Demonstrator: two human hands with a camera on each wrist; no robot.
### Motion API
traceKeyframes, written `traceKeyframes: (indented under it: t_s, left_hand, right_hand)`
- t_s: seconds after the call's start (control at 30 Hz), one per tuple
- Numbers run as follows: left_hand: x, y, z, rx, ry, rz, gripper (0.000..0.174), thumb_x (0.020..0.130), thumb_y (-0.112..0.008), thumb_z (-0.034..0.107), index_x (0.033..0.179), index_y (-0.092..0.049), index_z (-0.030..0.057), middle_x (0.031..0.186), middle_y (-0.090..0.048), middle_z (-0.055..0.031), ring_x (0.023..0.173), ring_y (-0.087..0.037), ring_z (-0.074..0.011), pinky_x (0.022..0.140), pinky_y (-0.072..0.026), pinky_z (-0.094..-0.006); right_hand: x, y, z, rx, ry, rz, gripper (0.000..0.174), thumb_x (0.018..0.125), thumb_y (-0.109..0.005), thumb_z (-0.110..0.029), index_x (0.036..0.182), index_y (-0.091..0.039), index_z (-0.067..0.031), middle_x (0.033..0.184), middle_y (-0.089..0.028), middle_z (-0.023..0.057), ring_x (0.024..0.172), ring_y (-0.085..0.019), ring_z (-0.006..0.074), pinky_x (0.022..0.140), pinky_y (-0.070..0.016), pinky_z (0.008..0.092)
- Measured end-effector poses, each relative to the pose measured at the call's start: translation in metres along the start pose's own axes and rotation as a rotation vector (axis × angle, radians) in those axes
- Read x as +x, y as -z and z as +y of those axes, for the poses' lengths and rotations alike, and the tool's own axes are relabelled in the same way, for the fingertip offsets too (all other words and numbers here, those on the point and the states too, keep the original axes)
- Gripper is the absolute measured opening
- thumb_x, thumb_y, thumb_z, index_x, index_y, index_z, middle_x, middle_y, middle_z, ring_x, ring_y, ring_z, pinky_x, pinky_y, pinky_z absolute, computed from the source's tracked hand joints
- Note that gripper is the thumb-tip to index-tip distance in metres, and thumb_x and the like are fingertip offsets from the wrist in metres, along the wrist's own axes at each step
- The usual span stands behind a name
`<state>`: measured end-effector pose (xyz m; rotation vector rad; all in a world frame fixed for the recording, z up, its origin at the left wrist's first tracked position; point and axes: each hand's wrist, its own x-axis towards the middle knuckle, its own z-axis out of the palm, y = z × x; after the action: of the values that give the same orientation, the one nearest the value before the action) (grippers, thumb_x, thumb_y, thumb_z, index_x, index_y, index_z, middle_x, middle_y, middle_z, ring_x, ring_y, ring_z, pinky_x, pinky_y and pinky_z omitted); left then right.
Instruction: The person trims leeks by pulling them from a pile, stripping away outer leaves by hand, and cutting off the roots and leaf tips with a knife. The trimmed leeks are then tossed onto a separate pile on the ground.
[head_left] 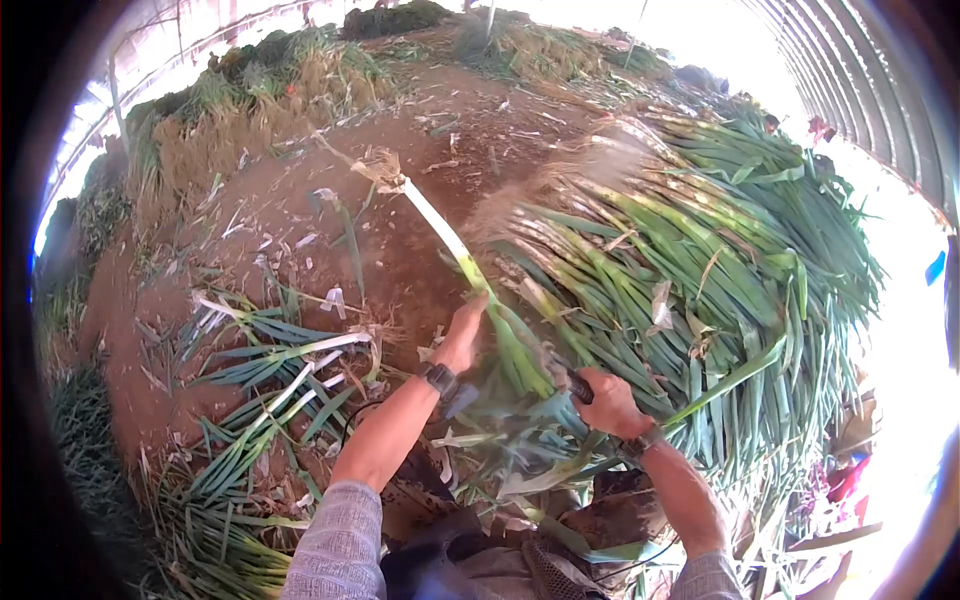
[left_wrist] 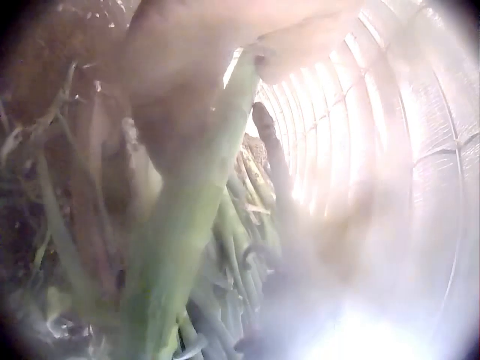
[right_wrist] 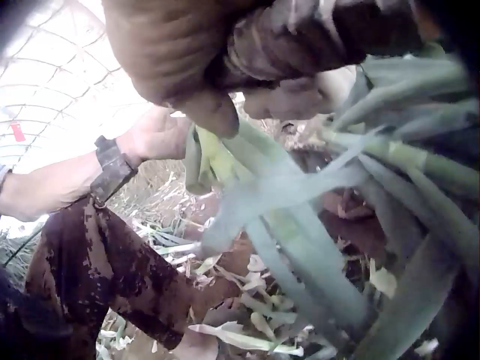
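Note:
A long green onion (head_left: 437,222) slants across the head view, its white stem and dry roots pointing away and its green leaves toward the person. The left hand (head_left: 462,335) grips it where the stem turns green. Lower down, beside the leaves, the right hand (head_left: 610,402) has its fingers curled round the dark handle of a knife (head_left: 579,387). That handle fills the top of the right wrist view, with the right hand (right_wrist: 172,60) over the leaves (right_wrist: 292,225). Close up in the left wrist view, the onion's green shank (left_wrist: 187,202) runs below the blurred left hand (left_wrist: 195,67).
A big heap of untrimmed green onions (head_left: 690,260) lies on the right. Several cleaner onions (head_left: 270,400) are spread on the soil (head_left: 300,210) to the left, among leaf scraps. Piled bundles (head_left: 270,100) line the back, and a ribbed tunnel wall (head_left: 870,80) curves over the right.

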<state>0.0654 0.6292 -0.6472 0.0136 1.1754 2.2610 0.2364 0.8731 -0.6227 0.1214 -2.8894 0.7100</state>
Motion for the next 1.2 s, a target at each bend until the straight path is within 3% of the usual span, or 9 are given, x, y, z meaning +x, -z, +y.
traceKeyframes:
  t_s: [0.2, 0.33, 0.4, 0.6, 0.67, 0.87, 0.93, 1.07, 1.2]
  left_hand:
    - [0.021, 0.005, -0.019, 0.076, -0.092, 0.059, 0.033, 0.097, -0.057, 0.038, 0.112, -0.059, 0.0086, 0.110, -0.062, -0.0070, 0.104, -0.059, -0.0225, 0.095, -0.0457, -0.0414]
    - [0.034, 0.017, -0.017, 0.007, 0.025, -0.057, 0.042, 0.097, -0.053, 0.045, 0.116, -0.058, 0.0074, 0.117, -0.060, -0.0136, 0.111, -0.057, -0.0297, 0.097, -0.0441, -0.0482]
    - [0.026, -0.002, -0.010, 0.044, 0.123, 0.082, 0.049, 0.097, -0.050, 0.049, 0.119, -0.055, 0.0064, 0.117, -0.059, -0.0147, 0.111, -0.057, -0.0306, 0.097, -0.0440, -0.0488]
    - [0.045, 0.003, -0.027, -0.059, -0.072, -0.006, 0.042, 0.100, -0.047, 0.043, 0.119, -0.055, 0.0065, 0.114, -0.060, -0.0140, 0.106, -0.058, -0.0284, 0.095, -0.0452, -0.0471]
    - [0.036, -0.004, -0.018, -0.061, -0.043, 0.029, 0.034, 0.100, -0.049, 0.038, 0.109, -0.056, 0.0060, 0.098, -0.062, -0.0100, 0.091, -0.060, -0.0247, 0.081, -0.0490, -0.0418]
    - [0.037, -0.009, -0.024, -0.006, -0.136, 0.026, 0.029, 0.098, -0.053, 0.035, 0.107, -0.057, 0.0073, 0.095, -0.062, -0.0099, 0.086, -0.061, -0.0245, 0.075, -0.0512, -0.0406]
    - [0.036, -0.005, -0.024, -0.090, -0.030, 0.020, 0.028, 0.096, -0.057, 0.034, 0.107, -0.058, 0.0074, 0.096, -0.062, -0.0095, 0.089, -0.061, -0.0243, 0.079, -0.0511, -0.0415]
    - [0.036, -0.011, -0.023, 0.036, -0.085, 0.065, 0.036, 0.098, -0.055, 0.039, 0.111, -0.058, 0.0060, 0.097, -0.065, -0.0101, 0.093, -0.063, -0.0260, 0.090, -0.0487, -0.0445]
    - [0.037, -0.005, -0.021, -0.131, -0.033, -0.064, 0.046, 0.098, -0.051, 0.047, 0.124, -0.052, 0.0083, 0.114, -0.060, -0.0130, 0.102, -0.061, -0.0280, 0.094, -0.0470, -0.0460]
  right_hand:
    - [0.004, -0.005, 0.009, 0.093, -0.011, -0.014, 0.036, 0.075, -0.075, -0.020, 0.107, -0.065, -0.0060, 0.084, -0.068, 0.0200, 0.081, -0.065, 0.0407, 0.072, -0.0528, 0.0458]
    - [-0.002, -0.005, 0.023, 0.099, -0.020, 0.007, 0.032, 0.077, -0.068, -0.020, 0.107, -0.064, -0.0099, 0.088, -0.068, 0.0206, 0.085, -0.064, 0.0413, 0.075, -0.0518, 0.0489]
    - [-0.002, -0.001, 0.023, 0.075, -0.008, -0.022, 0.033, 0.077, -0.068, -0.020, 0.108, -0.064, -0.0098, 0.088, -0.068, 0.0208, 0.085, -0.064, 0.0414, 0.075, -0.0519, 0.0487]
    - [-0.009, 0.008, 0.030, 0.124, -0.088, -0.078, 0.039, 0.075, -0.069, -0.022, 0.111, -0.064, -0.0098, 0.093, -0.068, 0.0211, 0.087, -0.064, 0.0415, 0.077, -0.0515, 0.0492]
    - [-0.013, 0.006, 0.030, 0.115, -0.045, -0.093, 0.040, 0.075, -0.070, -0.024, 0.112, -0.064, -0.0099, 0.093, -0.068, 0.0210, 0.088, -0.064, 0.0415, 0.078, -0.0513, 0.0494]
    - [-0.017, 0.009, 0.028, 0.099, -0.069, -0.110, 0.041, 0.075, -0.071, -0.025, 0.112, -0.063, -0.0101, 0.089, -0.068, 0.0201, 0.087, -0.064, 0.0413, 0.077, -0.0516, 0.0497]
    - [-0.016, 0.007, 0.029, 0.103, -0.035, -0.099, 0.041, 0.075, -0.070, -0.024, 0.112, -0.063, -0.0102, 0.087, -0.068, 0.0196, 0.086, -0.064, 0.0412, 0.076, -0.0516, 0.0500]
    - [-0.018, 0.009, 0.024, 0.084, -0.046, -0.037, 0.037, 0.076, -0.074, -0.022, 0.107, -0.064, -0.0052, 0.085, -0.068, 0.0211, 0.082, -0.065, 0.0413, 0.073, -0.0521, 0.0473]
    - [-0.018, 0.005, 0.023, 0.110, -0.037, -0.005, 0.038, 0.076, -0.074, -0.022, 0.108, -0.064, -0.0048, 0.084, -0.068, 0.0209, 0.080, -0.065, 0.0418, 0.073, -0.0520, 0.0478]
